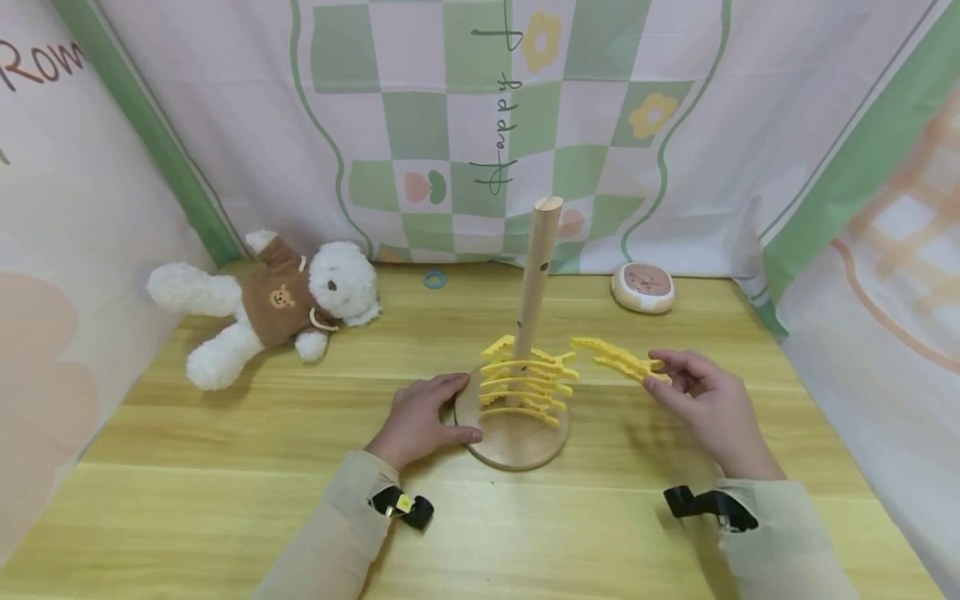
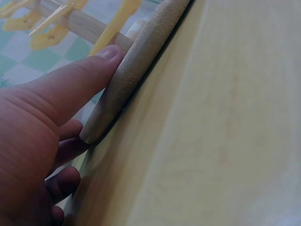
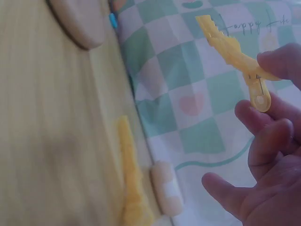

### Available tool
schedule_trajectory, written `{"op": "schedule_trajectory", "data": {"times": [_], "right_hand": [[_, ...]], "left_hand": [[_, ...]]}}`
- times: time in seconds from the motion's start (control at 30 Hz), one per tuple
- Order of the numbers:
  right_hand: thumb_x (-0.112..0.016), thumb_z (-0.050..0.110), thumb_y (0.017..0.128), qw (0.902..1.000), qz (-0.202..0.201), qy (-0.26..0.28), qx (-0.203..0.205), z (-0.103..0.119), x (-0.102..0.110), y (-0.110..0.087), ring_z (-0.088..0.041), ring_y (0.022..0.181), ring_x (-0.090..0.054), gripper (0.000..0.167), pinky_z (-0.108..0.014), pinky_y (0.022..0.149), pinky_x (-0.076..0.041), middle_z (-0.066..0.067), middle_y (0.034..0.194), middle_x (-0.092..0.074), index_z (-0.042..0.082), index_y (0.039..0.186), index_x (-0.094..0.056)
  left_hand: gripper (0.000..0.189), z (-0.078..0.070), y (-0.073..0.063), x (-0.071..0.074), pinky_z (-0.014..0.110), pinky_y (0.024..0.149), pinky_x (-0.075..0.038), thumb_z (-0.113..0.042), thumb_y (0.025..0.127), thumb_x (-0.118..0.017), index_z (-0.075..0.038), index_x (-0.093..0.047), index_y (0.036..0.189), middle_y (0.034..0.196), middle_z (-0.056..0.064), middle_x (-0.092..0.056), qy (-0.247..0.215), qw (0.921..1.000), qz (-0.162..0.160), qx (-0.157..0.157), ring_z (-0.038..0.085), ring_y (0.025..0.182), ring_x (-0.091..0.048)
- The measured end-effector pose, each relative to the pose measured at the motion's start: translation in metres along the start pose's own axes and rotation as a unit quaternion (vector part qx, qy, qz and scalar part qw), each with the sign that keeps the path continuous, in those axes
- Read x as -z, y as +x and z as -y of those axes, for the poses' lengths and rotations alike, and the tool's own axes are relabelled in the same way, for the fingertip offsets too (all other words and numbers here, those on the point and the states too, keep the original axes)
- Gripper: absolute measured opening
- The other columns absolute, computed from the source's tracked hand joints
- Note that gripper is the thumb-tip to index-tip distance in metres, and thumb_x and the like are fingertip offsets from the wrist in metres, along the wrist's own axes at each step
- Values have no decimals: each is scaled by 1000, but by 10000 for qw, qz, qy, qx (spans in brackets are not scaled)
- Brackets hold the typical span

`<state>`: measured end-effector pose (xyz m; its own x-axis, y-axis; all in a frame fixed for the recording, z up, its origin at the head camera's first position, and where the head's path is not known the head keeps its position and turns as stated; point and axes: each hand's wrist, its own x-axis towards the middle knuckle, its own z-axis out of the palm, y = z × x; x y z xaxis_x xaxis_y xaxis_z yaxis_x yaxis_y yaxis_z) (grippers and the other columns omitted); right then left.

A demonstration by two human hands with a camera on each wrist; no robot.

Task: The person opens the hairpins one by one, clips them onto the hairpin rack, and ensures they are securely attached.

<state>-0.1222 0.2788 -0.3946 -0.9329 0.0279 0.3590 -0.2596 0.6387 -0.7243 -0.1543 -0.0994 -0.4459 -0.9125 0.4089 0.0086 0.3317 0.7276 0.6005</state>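
Observation:
A wooden stand (image 1: 517, 452), with a round base and an upright dowel, stands mid-table in the head view. Several yellow hair clips (image 1: 525, 386) are stacked along the lower part of the dowel. My left hand (image 1: 418, 423) grips the left side of the base, thumb over the rim (image 2: 129, 70) in the left wrist view. To the right of the stand, my right hand (image 1: 708, 402) pinches a yellow hair clip (image 1: 618, 353) by its handle end, toothed end toward the dowel. Apart from these fingers, another yellow clip (image 3: 130, 181) shows low in the right wrist view.
At the left back lies a white plush toy (image 1: 276, 304) in a brown top. A small blue ring (image 1: 426, 282) lies near the back edge, and a rounded white-and-pink device (image 1: 645, 289) sits at the back right. Patterned curtains (image 1: 420, 67) enclose the table.

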Motion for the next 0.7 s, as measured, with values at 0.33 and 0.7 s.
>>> {"op": "schedule_trajectory", "data": {"times": [0.33, 0.7], "right_hand": [[-81, 1, 83, 9979, -145, 92, 622, 34, 9, 8, -10, 58, -42, 33, -23, 50, -35, 7, 83, -60, 8, 115, -74], [-81, -10, 76, 9926, -87, 221, 1190, 54, 11, 13, -8, 56, -38, 39, -25, 48, -33, 2, 69, -46, 8, 111, -75]], "left_hand": [[91, 2, 1, 0, 52, 106, -29, -57, 77, -80, -19, -45, 152, 155, 0, -45, 44, 10000, 10, 4, 29, 131, -47], [92, 3, 1, -1, 53, 106, -29, -58, 76, -80, -18, -46, 152, 155, 1, -46, 75, 10000, -9, -49, 29, 132, -47]]}}
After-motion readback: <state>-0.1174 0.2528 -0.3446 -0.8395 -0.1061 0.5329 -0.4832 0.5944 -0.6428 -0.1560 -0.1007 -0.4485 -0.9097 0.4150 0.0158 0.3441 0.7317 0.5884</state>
